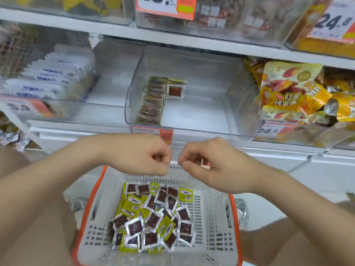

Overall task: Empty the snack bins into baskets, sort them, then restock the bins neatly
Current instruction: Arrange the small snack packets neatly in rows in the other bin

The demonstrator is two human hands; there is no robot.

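Note:
A grey basket with an orange rim sits between my knees, holding several small snack packets, green-yellow on one side and dark brown with silver edges on the other. Above it a clear plastic bin on the shelf holds a neat row of the same packets along its left side, plus one packet lying beside the row. My left hand and my right hand hover close together over the basket's far edge, fingers curled. No packet shows in either hand.
A bin of white packets stands to the left and a bin of yellow sweet-potato snack bags to the right. Orange price tags hang on the bin fronts. More bins fill the shelf above.

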